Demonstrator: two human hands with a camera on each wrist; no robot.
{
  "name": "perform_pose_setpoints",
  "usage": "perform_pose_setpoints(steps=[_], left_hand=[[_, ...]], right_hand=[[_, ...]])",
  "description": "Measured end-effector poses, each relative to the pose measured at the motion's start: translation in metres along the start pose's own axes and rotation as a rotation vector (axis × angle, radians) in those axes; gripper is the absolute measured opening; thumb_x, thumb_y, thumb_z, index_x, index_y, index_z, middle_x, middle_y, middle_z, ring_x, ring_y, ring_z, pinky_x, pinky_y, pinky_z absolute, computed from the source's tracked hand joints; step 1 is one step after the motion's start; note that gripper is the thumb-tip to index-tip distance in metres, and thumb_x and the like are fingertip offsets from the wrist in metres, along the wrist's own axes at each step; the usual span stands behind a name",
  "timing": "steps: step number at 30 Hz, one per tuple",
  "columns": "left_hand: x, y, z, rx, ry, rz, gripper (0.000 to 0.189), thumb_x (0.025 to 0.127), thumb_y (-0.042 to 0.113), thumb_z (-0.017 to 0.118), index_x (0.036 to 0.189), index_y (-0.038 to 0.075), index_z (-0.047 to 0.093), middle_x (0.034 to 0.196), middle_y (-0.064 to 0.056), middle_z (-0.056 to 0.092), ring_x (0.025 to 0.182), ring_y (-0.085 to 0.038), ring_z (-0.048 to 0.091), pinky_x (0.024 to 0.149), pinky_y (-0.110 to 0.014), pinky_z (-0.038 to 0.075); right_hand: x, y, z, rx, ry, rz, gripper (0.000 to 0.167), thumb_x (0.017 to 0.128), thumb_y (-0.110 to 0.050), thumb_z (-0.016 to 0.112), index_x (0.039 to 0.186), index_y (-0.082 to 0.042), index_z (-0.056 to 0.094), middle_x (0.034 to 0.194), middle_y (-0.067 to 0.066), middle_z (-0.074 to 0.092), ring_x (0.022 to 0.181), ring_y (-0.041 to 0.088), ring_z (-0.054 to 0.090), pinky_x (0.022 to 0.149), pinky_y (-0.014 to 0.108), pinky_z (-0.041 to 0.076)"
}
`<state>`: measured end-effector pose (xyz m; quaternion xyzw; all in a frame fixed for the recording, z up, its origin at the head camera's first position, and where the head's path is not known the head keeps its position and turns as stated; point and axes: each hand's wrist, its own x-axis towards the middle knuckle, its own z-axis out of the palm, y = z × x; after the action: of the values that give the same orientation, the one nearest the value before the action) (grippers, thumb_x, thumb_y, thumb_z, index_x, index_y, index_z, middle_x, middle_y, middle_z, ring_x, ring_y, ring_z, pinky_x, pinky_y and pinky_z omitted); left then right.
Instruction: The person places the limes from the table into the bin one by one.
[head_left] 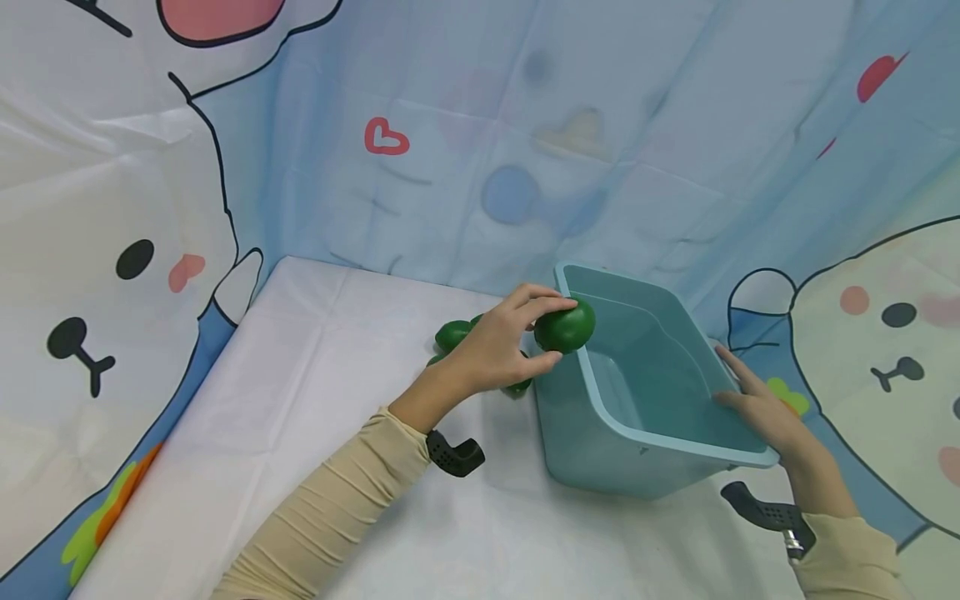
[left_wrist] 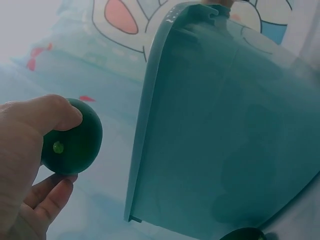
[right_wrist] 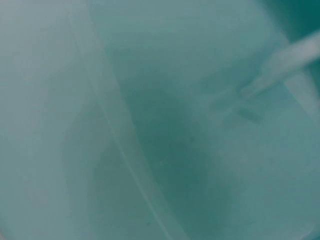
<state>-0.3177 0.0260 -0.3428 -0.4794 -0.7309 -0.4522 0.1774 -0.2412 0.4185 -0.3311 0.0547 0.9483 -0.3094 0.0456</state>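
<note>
My left hand (head_left: 498,342) pinches a round, glossy green fruit (head_left: 565,327) between thumb and fingers, above the left rim of a teal plastic bin (head_left: 592,450). The left wrist view shows the fruit (left_wrist: 80,145) with a pale green stem end, beside the outside of the bin wall (left_wrist: 225,115). On the opposite side, my right hand (head_left: 765,417) grips the bin's right rim, thumb over the edge. Several more green fruits (head_left: 453,336) lie on the white cloth left of the bin, partly hidden behind my left hand. Blurred teal bin wall (right_wrist: 160,140) fills the right wrist view.
White cloth (head_left: 300,375) covers the table. A blue backdrop (head_left: 450,208) printed with cartoon bears and hearts hangs directly behind and along both sides. A black wrist mount (head_left: 455,454) sticks out under my left wrist, another (head_left: 765,508) at my right.
</note>
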Motion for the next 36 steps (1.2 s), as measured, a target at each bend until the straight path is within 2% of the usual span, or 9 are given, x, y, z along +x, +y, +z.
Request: perform_pose_setpoints(steps=[6,13,17,27,36], left_hand=[[0.000,0.001,0.002,-0.011,-0.038,0.000,0.052,0.086,0.018,0.068,0.135,0.017,0.051,0.138,-0.003,0.043,0.107,-0.011,0.055,0.077,-0.018,0.046],[0.000,-0.001,0.005,-0.022,-0.054,0.019,0.050,0.086,0.015,0.068,0.132,0.013,0.049,0.138,-0.004,0.045,0.114,-0.013,0.052,0.089,-0.024,0.048],[0.000,-0.002,0.007,-0.030,-0.060,0.030,0.048,0.085,0.014,0.069,0.128,0.010,0.047,0.136,-0.004,0.046,0.115,-0.014,0.051,0.091,-0.028,0.049],[0.001,-0.001,0.009,-0.008,-0.079,0.027,0.045,0.086,0.015,0.070,0.125,0.010,0.047,0.134,-0.003,0.049,0.125,-0.012,0.048,0.088,-0.016,0.045],[0.000,-0.001,0.012,-0.030,-0.076,0.039,0.041,0.085,0.014,0.069,0.121,0.011,0.049,0.132,-0.002,0.049,0.118,-0.010,0.050,0.086,-0.014,0.045]], right_hand=[[0.000,-0.001,0.000,-0.001,0.000,0.002,0.072,0.101,-0.027,0.036,0.148,-0.034,-0.018,0.152,0.035,0.001,0.124,0.068,0.025,0.088,0.075,0.033],[0.000,-0.001,0.000,-0.002,0.000,0.004,0.072,0.101,-0.027,0.035,0.148,-0.033,-0.018,0.153,0.035,0.001,0.124,0.068,0.025,0.088,0.075,0.034],[0.000,0.000,0.000,0.004,-0.001,0.009,0.072,0.101,-0.028,0.035,0.148,-0.035,-0.018,0.153,0.034,0.000,0.124,0.068,0.025,0.088,0.075,0.034],[0.002,0.002,-0.001,0.007,0.000,0.012,0.072,0.101,-0.028,0.035,0.148,-0.036,-0.018,0.153,0.034,0.000,0.124,0.068,0.026,0.087,0.074,0.035],[0.002,0.003,0.000,0.010,0.002,0.005,0.072,0.101,-0.027,0.035,0.148,-0.037,-0.018,0.153,0.034,0.001,0.124,0.068,0.026,0.087,0.074,0.036]])
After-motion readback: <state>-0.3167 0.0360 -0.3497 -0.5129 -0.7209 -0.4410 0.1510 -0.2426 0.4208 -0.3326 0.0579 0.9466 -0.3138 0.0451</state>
